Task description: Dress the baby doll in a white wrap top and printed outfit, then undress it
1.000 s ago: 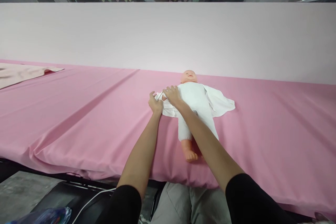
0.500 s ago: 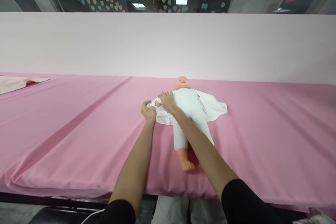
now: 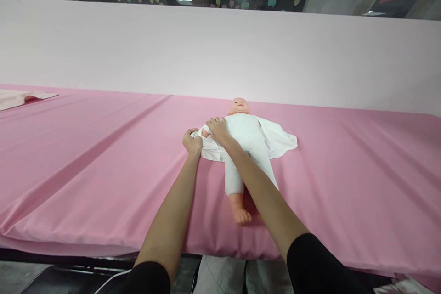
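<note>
A baby doll [image 3: 246,128] with a white cloth body lies on its back, head toward the wall, one bare foot toward me. Under it is a white baby shirt [image 3: 280,140], spread out to the right. On the left side, my left hand [image 3: 193,141] is closed on the shirt's bunched sleeve. My right hand [image 3: 217,129] is closed round the doll's arm by the shoulder, the fingers over the upper sleeve. A bit of the doll's arm [image 3: 206,133] shows between my hands. My right forearm hides part of the doll's legs.
A pink sheet [image 3: 103,170] covers the table, with a white partition [image 3: 206,50] along its far side. A pale pink cloth [image 3: 20,98] lies at the far left. Below the near edge is a black chair [image 3: 58,280] with a white cable [image 3: 110,280].
The view has shifted, so the doll and my hands appear further left in the picture. Both hands keep nearly the same hold on the sleeve and arm.
</note>
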`<action>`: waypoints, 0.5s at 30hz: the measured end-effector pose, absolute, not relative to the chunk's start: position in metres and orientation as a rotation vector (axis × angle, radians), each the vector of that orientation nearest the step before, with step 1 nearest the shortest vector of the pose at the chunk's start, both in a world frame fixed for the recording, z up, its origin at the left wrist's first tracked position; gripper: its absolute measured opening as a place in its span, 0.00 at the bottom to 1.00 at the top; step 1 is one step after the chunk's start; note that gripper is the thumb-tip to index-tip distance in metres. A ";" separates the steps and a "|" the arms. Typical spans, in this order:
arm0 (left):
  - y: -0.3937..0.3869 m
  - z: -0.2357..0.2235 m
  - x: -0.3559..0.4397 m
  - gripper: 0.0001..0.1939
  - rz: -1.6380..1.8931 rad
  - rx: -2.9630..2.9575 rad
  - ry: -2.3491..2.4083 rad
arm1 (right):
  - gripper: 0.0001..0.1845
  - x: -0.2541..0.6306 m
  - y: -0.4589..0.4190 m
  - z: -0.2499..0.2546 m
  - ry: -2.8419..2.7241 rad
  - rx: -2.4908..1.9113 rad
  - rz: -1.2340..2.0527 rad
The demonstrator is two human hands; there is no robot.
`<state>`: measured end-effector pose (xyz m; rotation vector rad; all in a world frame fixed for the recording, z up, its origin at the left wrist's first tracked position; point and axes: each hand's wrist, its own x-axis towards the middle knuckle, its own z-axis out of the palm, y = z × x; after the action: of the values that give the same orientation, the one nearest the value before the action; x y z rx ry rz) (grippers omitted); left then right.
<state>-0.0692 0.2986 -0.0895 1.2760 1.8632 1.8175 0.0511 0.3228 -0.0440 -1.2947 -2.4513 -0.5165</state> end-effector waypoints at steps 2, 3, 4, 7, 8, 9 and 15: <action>0.298 -0.089 -0.069 0.19 1.816 1.275 1.851 | 0.16 0.050 0.323 -0.044 -2.446 -1.300 -0.525; 0.298 -0.089 -0.069 0.19 1.814 1.273 1.848 | 0.16 0.050 0.324 -0.044 -2.445 -1.306 -0.531; 0.298 -0.089 -0.069 0.19 1.812 1.271 1.849 | 0.16 0.050 0.324 -0.044 -2.448 -1.310 -0.535; 0.298 -0.087 -0.069 0.19 1.800 1.269 1.856 | 0.16 0.049 0.325 -0.044 -2.455 -1.314 -0.546; 0.297 -0.087 -0.069 0.19 1.798 1.268 1.857 | 0.16 0.049 0.325 -0.043 -2.456 -1.315 -0.550; 0.297 -0.087 -0.069 0.19 1.798 1.267 1.859 | 0.16 0.049 0.324 -0.043 -2.457 -1.316 -0.553; 0.299 -0.089 -0.071 0.19 1.797 1.282 1.852 | 0.16 0.050 0.323 -0.044 -2.454 -1.327 -0.534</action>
<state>-0.0708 0.2988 -0.0891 1.2821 1.8521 1.7965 0.0496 0.3232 -0.0437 -1.3269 -2.4542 -0.5340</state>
